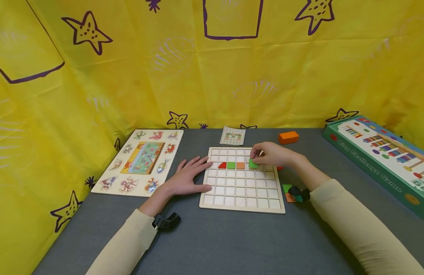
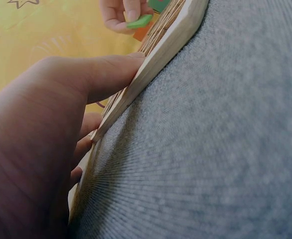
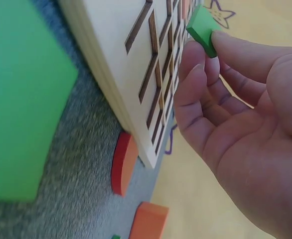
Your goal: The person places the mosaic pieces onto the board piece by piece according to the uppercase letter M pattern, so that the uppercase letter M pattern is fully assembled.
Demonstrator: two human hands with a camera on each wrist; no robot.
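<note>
A wooden grid board [image 1: 242,208] lies flat on the grey table. In one of its upper rows sit a red quarter-round piece [image 1: 222,165], a green square tile [image 1: 231,165] and an orange square tile [image 1: 241,165]. My right hand [image 1: 271,153] pinches another green square tile [image 3: 203,29] between thumb and fingers, just over the board and right of the orange one. Fingers spread, my left hand [image 1: 188,178] rests along the board's left edge; in the left wrist view its thumb [image 2: 111,74] lies on the rim.
Right of the board lie a red rounded piece [image 3: 123,163], a green tile [image 1: 286,188] and an orange tile [image 1: 289,198]. Behind it are a pattern card [image 1: 233,136] and an orange block [image 1: 289,137]. A sea-animal puzzle [image 1: 105,190] lies left, a game box [image 1: 376,168] right.
</note>
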